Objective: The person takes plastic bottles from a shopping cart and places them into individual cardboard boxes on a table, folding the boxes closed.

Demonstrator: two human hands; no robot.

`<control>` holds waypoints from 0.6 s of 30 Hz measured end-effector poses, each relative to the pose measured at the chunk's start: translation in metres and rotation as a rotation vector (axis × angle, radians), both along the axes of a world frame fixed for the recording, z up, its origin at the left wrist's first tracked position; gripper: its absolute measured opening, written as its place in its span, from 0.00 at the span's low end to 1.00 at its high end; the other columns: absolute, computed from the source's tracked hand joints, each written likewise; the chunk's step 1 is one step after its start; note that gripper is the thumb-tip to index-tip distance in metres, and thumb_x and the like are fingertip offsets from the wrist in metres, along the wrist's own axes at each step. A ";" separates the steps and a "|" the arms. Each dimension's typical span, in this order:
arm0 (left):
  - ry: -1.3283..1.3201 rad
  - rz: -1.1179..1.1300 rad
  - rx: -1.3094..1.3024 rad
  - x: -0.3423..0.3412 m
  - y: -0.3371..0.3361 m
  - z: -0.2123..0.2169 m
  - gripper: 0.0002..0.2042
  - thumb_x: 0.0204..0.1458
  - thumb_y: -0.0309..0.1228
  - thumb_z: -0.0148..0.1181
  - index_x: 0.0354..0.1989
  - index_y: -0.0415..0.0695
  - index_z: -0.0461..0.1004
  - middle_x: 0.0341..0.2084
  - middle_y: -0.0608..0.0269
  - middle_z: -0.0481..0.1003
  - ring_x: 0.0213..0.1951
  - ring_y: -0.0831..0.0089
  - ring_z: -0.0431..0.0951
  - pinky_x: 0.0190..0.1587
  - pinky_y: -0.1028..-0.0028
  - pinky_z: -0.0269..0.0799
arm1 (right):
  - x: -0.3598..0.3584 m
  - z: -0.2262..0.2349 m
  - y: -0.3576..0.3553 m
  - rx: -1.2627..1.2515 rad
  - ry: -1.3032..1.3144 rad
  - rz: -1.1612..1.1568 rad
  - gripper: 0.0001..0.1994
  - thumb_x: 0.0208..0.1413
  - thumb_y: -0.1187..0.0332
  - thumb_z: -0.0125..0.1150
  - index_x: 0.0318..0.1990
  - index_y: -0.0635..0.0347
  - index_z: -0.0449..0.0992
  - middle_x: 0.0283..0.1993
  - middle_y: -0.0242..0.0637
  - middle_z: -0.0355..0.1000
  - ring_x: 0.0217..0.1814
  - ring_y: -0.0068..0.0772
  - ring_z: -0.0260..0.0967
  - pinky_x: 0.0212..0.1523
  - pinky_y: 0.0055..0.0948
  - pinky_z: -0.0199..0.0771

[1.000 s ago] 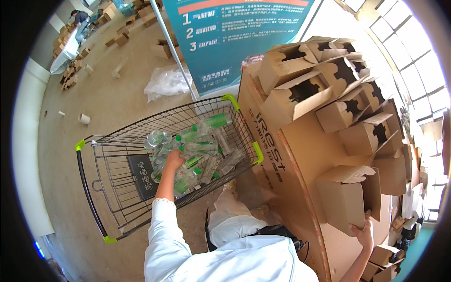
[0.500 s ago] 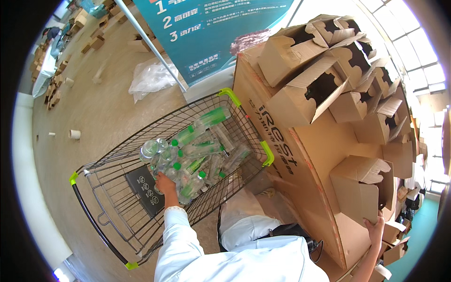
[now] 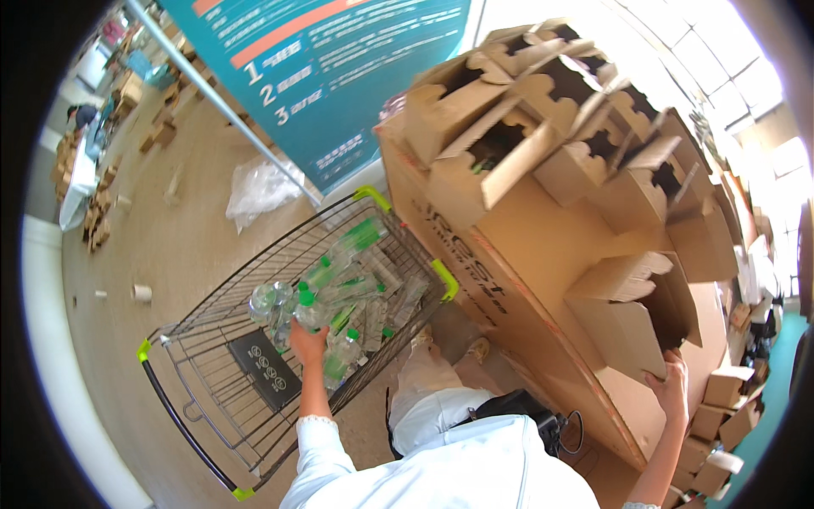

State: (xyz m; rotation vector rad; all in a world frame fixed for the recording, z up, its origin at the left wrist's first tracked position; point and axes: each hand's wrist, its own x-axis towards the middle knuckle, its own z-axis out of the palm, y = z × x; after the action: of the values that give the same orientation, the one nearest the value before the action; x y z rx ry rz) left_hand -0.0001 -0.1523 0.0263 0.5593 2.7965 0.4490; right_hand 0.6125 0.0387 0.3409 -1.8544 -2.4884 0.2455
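Bottle (image 3: 307, 310) gripped by left hand (image 3: 307, 346) over cart (image 3: 212, 382); right hand (image 3: 670, 386) curled on carton (image 3: 623, 327), steadying it.

The left hand (image 3: 307, 343) grips a clear green-capped plastic bottle (image 3: 305, 314) above the wire shopping cart (image 3: 203, 339), where more bottles (image 3: 360, 271) lie at one o'clock of it. At four o'clock, the right hand (image 3: 671, 388) holds an open cardboard box (image 3: 623, 318) on the big carton stack (image 3: 543, 246).
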 end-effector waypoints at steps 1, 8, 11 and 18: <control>0.058 -0.007 0.107 -0.002 0.010 0.011 0.42 0.33 0.41 0.77 0.57 0.31 0.65 0.47 0.40 0.75 0.49 0.47 0.75 0.51 0.59 0.72 | -0.003 0.004 0.001 -0.044 -0.006 0.018 0.10 0.34 0.74 0.72 0.28 0.66 0.79 0.29 0.44 0.70 0.38 0.48 0.68 0.42 0.42 0.69; -0.233 -0.110 1.122 0.054 0.116 0.134 0.31 0.45 0.31 0.72 0.56 0.30 0.67 0.49 0.51 0.73 0.46 0.65 0.76 0.50 0.65 0.73 | 0.028 0.000 -0.003 -0.117 -0.025 0.202 0.14 0.39 0.61 0.72 0.24 0.65 0.79 0.26 0.44 0.71 0.37 0.47 0.69 0.44 0.41 0.73; -0.332 -0.170 1.412 0.152 0.165 0.219 0.33 0.49 0.31 0.64 0.62 0.33 0.59 0.52 0.45 0.70 0.52 0.59 0.73 0.58 0.60 0.70 | 0.035 0.006 -0.006 -0.120 0.024 0.255 0.14 0.42 0.60 0.70 0.23 0.64 0.78 0.26 0.42 0.71 0.38 0.44 0.69 0.43 0.39 0.72; -0.935 -1.209 1.470 0.380 0.239 0.342 0.36 0.45 0.42 0.68 0.61 0.41 0.60 0.52 0.44 0.69 0.54 0.53 0.72 0.57 0.55 0.68 | 0.065 -0.001 -0.015 -0.067 0.109 0.329 0.12 0.47 0.60 0.67 0.26 0.60 0.77 0.28 0.37 0.72 0.39 0.39 0.69 0.44 0.37 0.70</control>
State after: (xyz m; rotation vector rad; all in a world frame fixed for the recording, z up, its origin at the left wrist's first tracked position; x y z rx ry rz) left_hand 0.3803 0.0867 0.3680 1.4956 0.5880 1.6946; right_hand 0.6773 0.0235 0.3403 -1.3975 -2.7249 0.4294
